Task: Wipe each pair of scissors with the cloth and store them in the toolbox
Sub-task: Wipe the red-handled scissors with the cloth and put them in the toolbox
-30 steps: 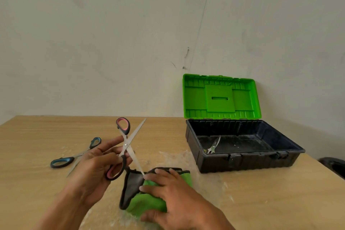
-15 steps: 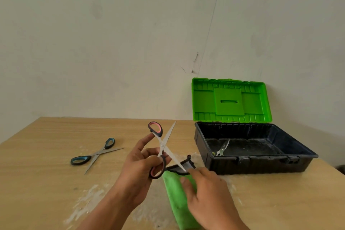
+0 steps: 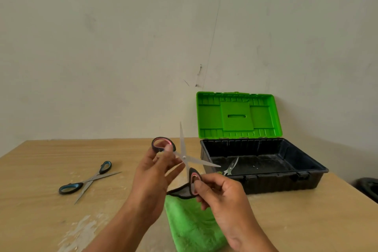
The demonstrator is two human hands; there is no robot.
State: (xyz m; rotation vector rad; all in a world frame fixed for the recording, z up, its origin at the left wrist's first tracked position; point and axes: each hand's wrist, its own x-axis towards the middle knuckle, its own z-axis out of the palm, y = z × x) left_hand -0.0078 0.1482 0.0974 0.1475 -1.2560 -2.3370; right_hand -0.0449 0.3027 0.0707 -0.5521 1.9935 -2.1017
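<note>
Black scissors with pink-lined handles (image 3: 185,157) are held wide open above the table, one blade pointing up, the other toward the toolbox. My left hand (image 3: 157,172) pinches the upper handle loop. My right hand (image 3: 218,192) grips the lower handle loop together with the black-edged green cloth (image 3: 190,225), which hangs down from it. The black toolbox (image 3: 286,182) stands open at the right with its green lid (image 3: 237,115) upright; another pair of scissors (image 3: 231,168) lies inside. Blue-handled scissors (image 3: 88,181) lie open on the table at the left.
The wooden table (image 3: 36,217) carries whitish smears near its front left. A pale wall rises just behind the table and the toolbox. A dark object (image 3: 368,188) sits off the table's right edge.
My right hand has lifted from the cloth on the table and taken the lower handle loop with the cloth. The scissors have risen and turned, one blade pointing up.
</note>
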